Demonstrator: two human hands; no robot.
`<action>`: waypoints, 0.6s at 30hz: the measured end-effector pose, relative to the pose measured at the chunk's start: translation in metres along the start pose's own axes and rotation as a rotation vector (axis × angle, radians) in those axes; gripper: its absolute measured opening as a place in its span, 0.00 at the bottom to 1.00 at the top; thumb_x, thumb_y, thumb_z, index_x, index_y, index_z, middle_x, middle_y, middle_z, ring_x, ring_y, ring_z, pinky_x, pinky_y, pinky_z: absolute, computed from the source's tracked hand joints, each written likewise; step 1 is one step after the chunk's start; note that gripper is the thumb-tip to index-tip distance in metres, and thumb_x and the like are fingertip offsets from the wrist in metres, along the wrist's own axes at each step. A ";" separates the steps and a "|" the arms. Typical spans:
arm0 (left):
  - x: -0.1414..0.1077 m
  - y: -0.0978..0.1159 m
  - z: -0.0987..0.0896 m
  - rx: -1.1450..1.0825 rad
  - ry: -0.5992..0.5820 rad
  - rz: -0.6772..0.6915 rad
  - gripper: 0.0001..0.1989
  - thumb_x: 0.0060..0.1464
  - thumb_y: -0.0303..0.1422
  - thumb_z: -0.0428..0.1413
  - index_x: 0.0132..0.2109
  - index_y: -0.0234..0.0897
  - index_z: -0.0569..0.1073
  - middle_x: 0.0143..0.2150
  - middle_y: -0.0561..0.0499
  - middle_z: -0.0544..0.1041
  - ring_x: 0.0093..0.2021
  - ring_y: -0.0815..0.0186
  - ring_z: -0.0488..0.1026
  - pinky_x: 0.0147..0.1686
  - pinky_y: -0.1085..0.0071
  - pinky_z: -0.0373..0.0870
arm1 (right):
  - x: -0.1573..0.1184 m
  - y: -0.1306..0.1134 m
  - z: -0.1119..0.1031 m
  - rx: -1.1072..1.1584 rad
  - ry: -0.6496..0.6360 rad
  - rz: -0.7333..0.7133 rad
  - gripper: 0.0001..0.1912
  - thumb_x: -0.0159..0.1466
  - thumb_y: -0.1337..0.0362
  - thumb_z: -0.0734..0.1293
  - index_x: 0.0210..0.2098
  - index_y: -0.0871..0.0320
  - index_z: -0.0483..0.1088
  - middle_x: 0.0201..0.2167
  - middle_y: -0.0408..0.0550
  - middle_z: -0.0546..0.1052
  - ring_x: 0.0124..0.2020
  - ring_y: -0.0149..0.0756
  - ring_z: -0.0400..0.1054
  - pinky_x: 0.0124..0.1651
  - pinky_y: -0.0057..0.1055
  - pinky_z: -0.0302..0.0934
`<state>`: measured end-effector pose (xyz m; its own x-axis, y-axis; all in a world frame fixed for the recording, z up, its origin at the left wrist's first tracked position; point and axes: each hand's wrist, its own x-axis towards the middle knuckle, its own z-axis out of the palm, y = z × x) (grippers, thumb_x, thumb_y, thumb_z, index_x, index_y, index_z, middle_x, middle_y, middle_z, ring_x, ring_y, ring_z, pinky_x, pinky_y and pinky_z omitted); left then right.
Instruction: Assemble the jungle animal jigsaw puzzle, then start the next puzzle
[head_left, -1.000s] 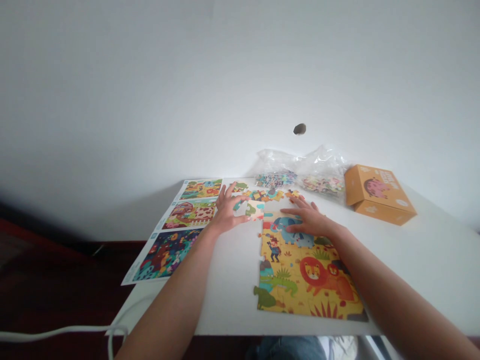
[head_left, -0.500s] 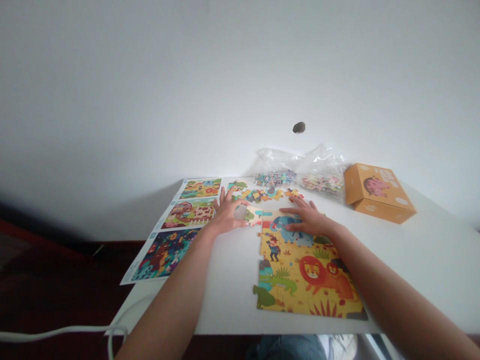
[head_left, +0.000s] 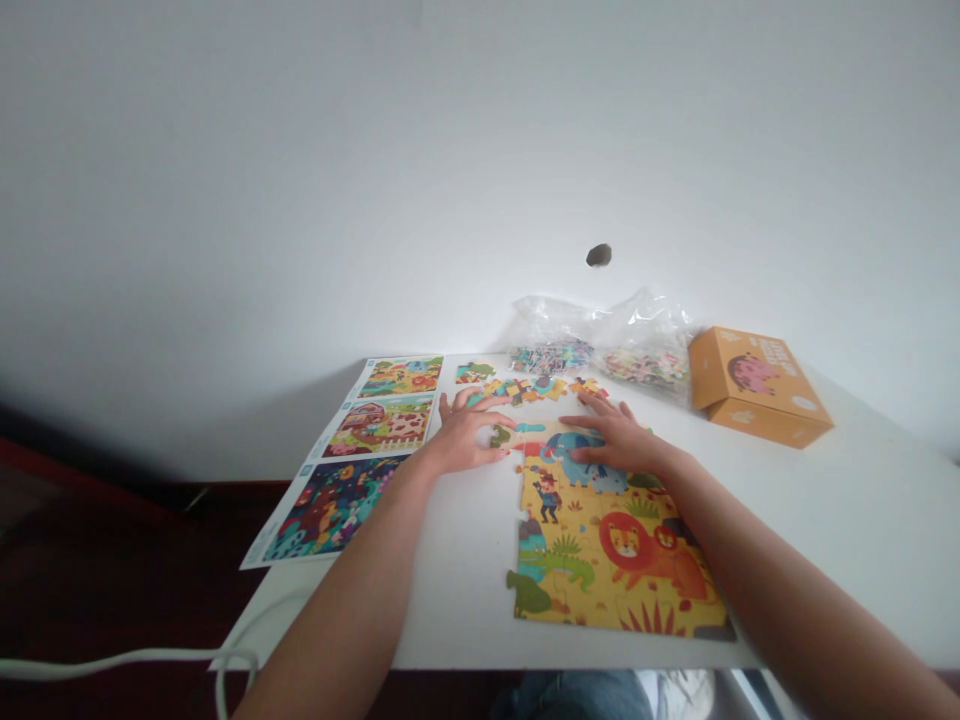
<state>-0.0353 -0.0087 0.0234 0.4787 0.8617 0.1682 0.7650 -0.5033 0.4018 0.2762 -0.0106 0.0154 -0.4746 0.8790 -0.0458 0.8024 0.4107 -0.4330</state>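
My left hand (head_left: 469,435) grips a jigsaw piece (head_left: 501,436) between thumb and fingers, right by the upper left corner of a partly assembled animal jigsaw puzzle (head_left: 607,560). That puzzle shows an elephant, a lion and a crocodile on yellow. My right hand (head_left: 611,440) lies flat with fingers spread on the elephant section, holding nothing. Just beyond both hands, a loose row of jigsaw pieces (head_left: 525,390) lies on the white table (head_left: 862,540). Another small cluster of pieces (head_left: 475,372) sits to its left.
A printed sheet of three puzzle pictures (head_left: 330,510) lies left of my left hand. Two clear plastic bags of pieces (head_left: 600,345) and an orange cardboard box (head_left: 757,388) stand at the back. A white cable (head_left: 112,663) runs below the table's front edge.
My left hand has moved right and closed over the piece, which now sits against the puzzle's upper left corner. My right hand has stayed in place.
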 end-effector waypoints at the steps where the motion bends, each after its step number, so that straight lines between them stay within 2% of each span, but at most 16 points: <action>1: 0.000 0.000 0.001 -0.013 -0.006 0.004 0.18 0.45 0.36 0.66 0.45 0.55 0.80 0.63 0.52 0.71 0.68 0.40 0.50 0.62 0.30 0.30 | -0.001 -0.003 0.000 -0.013 0.017 -0.023 0.33 0.61 0.41 0.67 0.62 0.42 0.66 0.73 0.51 0.49 0.72 0.64 0.39 0.65 0.71 0.32; 5: 0.002 -0.001 0.005 -0.064 0.002 0.031 0.14 0.46 0.39 0.65 0.43 0.53 0.81 0.56 0.51 0.77 0.63 0.43 0.59 0.63 0.33 0.36 | -0.004 -0.028 0.003 -0.050 0.121 -0.278 0.26 0.64 0.49 0.66 0.60 0.47 0.69 0.69 0.51 0.59 0.68 0.58 0.51 0.67 0.63 0.40; 8: 0.002 -0.002 0.007 -0.084 0.034 0.048 0.14 0.45 0.40 0.66 0.43 0.52 0.82 0.54 0.50 0.78 0.61 0.44 0.61 0.63 0.34 0.40 | -0.006 -0.048 0.007 -0.025 0.100 -0.428 0.27 0.64 0.50 0.67 0.62 0.44 0.66 0.65 0.50 0.63 0.61 0.54 0.58 0.63 0.57 0.50; 12: 0.003 -0.001 0.007 -0.061 0.041 0.056 0.14 0.46 0.41 0.65 0.43 0.51 0.82 0.54 0.51 0.78 0.60 0.46 0.61 0.63 0.37 0.45 | -0.004 -0.057 0.011 -0.003 0.051 -0.452 0.33 0.63 0.49 0.68 0.66 0.41 0.60 0.65 0.49 0.64 0.59 0.54 0.58 0.61 0.55 0.51; 18: 0.002 0.003 0.002 0.016 -0.035 0.015 0.15 0.48 0.41 0.65 0.45 0.52 0.81 0.57 0.54 0.76 0.61 0.46 0.59 0.62 0.40 0.47 | -0.003 -0.054 0.012 0.009 0.024 -0.480 0.37 0.62 0.48 0.68 0.68 0.46 0.57 0.66 0.51 0.63 0.58 0.54 0.56 0.60 0.56 0.50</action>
<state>-0.0314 -0.0083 0.0228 0.5047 0.8515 0.1426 0.7644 -0.5175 0.3846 0.2300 -0.0379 0.0277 -0.7820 0.5962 0.1816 0.4917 0.7693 -0.4080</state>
